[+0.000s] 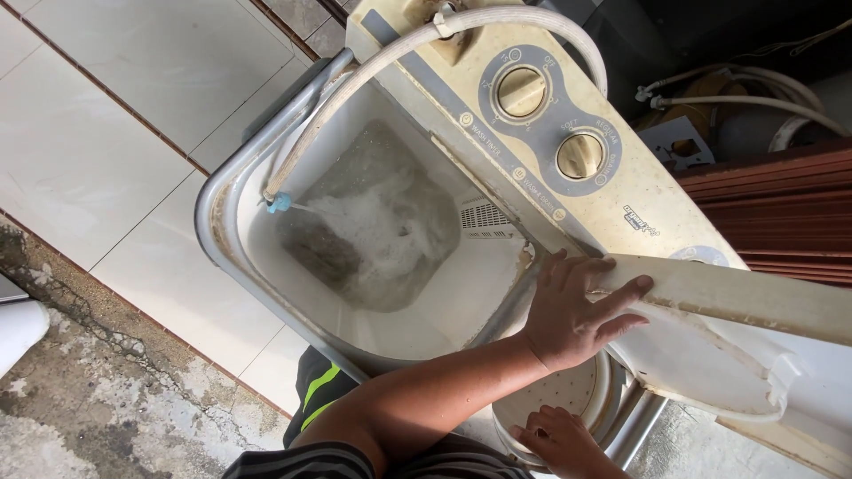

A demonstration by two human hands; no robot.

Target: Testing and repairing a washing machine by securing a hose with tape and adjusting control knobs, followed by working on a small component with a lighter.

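The cream plastic lid (737, 297) of the spin compartment stood raised at the right end of the twin-tub washing machine (621, 200), tilted up and away from the opening beneath it. The left hand (572, 310) lay on the lid's near edge with fingers spread, seemingly propping it open so the opening stayed reachable. Below it, the right hand (559, 439) rested at the rim of the spin basket (568, 395), a round perforated drum; its fingers were curled over the rim, though whether they pinched anything could not be told. What the basket held was hidden.

Beside it, the wash tub (266, 248) held cloudy, foaming water. A pale hose (373, 66) arched over the control panel and down the tub's wall, its blue-tipped end pouring a stream into the water, apparently draped there so it would fill the tub. Two round yellowed knobs (521, 91) sat on the panel. The machine stood on a white tiled floor (115, 115) edged by cracked concrete (106, 381).
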